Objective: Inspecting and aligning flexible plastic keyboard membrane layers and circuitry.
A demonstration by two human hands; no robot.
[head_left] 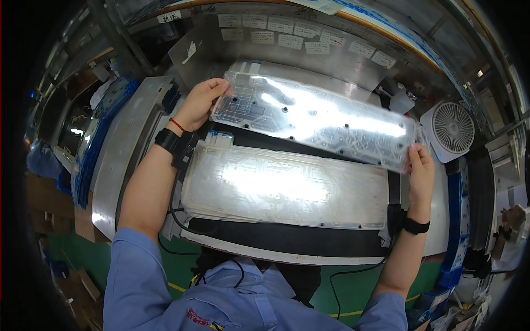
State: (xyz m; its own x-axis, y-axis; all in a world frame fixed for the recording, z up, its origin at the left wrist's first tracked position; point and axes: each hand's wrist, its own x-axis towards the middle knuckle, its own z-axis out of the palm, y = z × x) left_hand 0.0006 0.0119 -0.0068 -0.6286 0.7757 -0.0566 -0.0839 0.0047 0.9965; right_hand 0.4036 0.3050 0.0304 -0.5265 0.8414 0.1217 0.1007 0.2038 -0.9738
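Note:
A clear plastic keyboard membrane (323,118) with printed traces and small dark dots is stretched between both hands, raised and tilted above the bench. My left hand (207,96) pinches its upper left corner between thumb and fingers. At the right end, my right hand (418,168) grips the lower corner. Nearer to me lies a stack of similar membranes (353,201) on a black mat (265,238), its blue-striped tail at the upper left. Strong glare hides part of the traces on both. Behind the raised membrane, another striped tail (248,68) shows; what it belongs to is mostly covered.
A white fan (452,126) stands at the right of the bench. Paper labels (280,25) cover the metal panel at the back. Blue sheeting (102,132) hangs at the left. Black cables (179,220) run off the front edge. Another person's hand (513,218) shows far right.

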